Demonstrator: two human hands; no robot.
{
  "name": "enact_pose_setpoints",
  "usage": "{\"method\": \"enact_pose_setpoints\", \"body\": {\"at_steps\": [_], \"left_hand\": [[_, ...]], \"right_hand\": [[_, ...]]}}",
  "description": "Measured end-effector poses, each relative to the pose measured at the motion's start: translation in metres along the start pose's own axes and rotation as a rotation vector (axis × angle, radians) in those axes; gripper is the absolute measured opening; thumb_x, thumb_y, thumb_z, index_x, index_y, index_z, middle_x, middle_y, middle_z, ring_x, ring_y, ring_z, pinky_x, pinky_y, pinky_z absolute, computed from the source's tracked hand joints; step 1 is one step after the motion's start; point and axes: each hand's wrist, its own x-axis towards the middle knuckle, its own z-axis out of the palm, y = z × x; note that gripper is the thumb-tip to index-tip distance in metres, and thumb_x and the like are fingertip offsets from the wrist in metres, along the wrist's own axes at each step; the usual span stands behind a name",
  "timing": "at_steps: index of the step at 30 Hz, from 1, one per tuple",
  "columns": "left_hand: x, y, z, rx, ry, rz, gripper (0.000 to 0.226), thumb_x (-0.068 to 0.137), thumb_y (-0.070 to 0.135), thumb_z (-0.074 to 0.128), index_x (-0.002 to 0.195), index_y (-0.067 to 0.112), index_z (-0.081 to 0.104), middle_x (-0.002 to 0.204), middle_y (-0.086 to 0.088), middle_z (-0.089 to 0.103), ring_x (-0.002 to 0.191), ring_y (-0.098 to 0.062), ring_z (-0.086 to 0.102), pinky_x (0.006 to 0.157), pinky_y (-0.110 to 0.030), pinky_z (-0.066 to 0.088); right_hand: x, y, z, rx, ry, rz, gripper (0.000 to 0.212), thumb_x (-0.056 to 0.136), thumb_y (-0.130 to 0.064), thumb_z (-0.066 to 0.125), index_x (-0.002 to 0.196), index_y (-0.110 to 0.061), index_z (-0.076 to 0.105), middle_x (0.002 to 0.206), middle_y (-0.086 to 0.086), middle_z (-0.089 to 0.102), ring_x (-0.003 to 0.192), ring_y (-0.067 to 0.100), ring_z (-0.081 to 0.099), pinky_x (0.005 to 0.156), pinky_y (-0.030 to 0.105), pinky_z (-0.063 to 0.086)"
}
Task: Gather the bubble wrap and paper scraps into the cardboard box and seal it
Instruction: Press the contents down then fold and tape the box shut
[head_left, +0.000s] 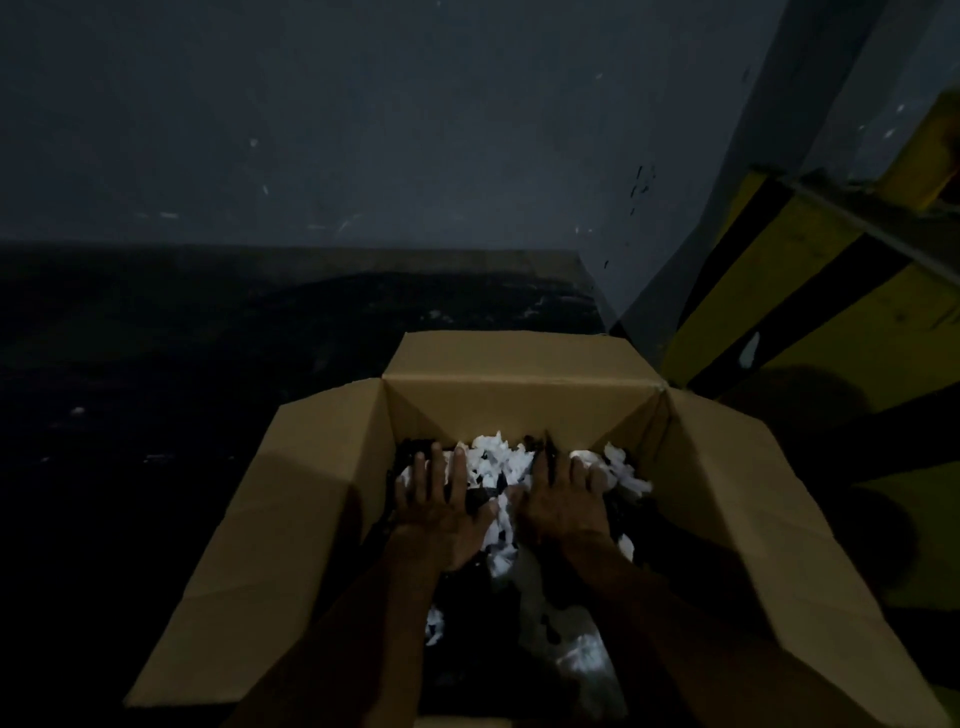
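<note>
Both forearms enter from the lower centre of the frame; left hand (445, 501) and right hand (563, 501) lie flat, fingers spread, gripping nothing, palms down on the fill. I read this step as pressing the load down. Cardboard box (509, 400) sits lower centre, all flaps open and splayed. Paper scraps (501, 457) show as white crumpled bits mixed with dark pieces; bubble wrap (582, 657) is a pale, blurred mass near the bottom. Next move, I judge: fold flaps shut, then seal.
</note>
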Motion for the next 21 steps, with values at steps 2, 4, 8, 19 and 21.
{"method": "enact_pose_setpoints", "body": {"at_steps": [2, 4, 8, 19, 21], "left_hand": [[0.003, 0.0, 0.005, 0.009, -0.019, -0.021, 0.08, 0.091, 0.069, 0.013, 0.148, 0.025, -0.023, 0.156, -0.007, -0.027, 0.143, -0.028, -0.023, 0.115, -0.049, -0.011], [0.005, 0.0, 0.004, 0.014, -0.024, -0.02, 0.08, 0.091, 0.069, 0.012, 0.147, 0.026, -0.024, 0.155, -0.007, -0.029, 0.143, -0.028, -0.025, 0.116, -0.05, -0.011], [-0.002, -0.005, -0.006, 0.016, -0.008, -0.005, 0.079, 0.089, 0.072, 0.011, 0.147, 0.03, -0.024, 0.154, -0.005, -0.033, 0.141, -0.028, -0.03, 0.114, -0.053, -0.014], [-0.041, -0.023, -0.013, 0.097, -0.042, 0.082, 0.079, 0.089, 0.069, 0.011, 0.147, 0.027, -0.023, 0.154, -0.001, -0.031, 0.142, -0.022, -0.026, 0.118, -0.043, -0.009], [-0.045, -0.026, -0.004, 0.183, -0.027, 0.098, 0.095, 0.072, 0.078, -0.011, 0.148, 0.024, -0.019, 0.155, -0.005, -0.028, 0.144, -0.024, -0.022, 0.117, -0.044, -0.008]], "right_hand": [[0.0, 0.001, 0.004, -0.048, 0.026, -0.015, 0.069, 0.097, -0.048, 0.01, 0.15, -0.005, 0.018, 0.154, 0.023, 0.021, 0.142, 0.039, 0.017, 0.114, 0.054, 0.008], [0.001, 0.001, 0.005, -0.057, 0.041, -0.022, 0.073, 0.093, -0.049, 0.001, 0.149, -0.006, 0.021, 0.153, 0.021, 0.026, 0.141, 0.038, 0.021, 0.113, 0.054, 0.01], [0.001, 0.008, 0.001, 0.052, -0.006, -0.022, 0.062, 0.1, -0.048, 0.017, 0.152, -0.015, 0.013, 0.159, 0.014, 0.013, 0.144, 0.036, 0.014, 0.115, 0.053, 0.005], [-0.031, -0.012, -0.003, 0.086, -0.088, -0.244, 0.068, 0.1, -0.051, 0.019, 0.153, -0.015, -0.005, 0.159, 0.016, -0.014, 0.147, 0.03, -0.012, 0.118, 0.045, -0.004], [-0.031, -0.015, 0.001, -0.025, -0.138, -0.259, 0.071, 0.099, -0.055, 0.015, 0.152, -0.014, -0.008, 0.158, 0.017, -0.018, 0.146, 0.032, -0.014, 0.117, 0.044, -0.007]]}}
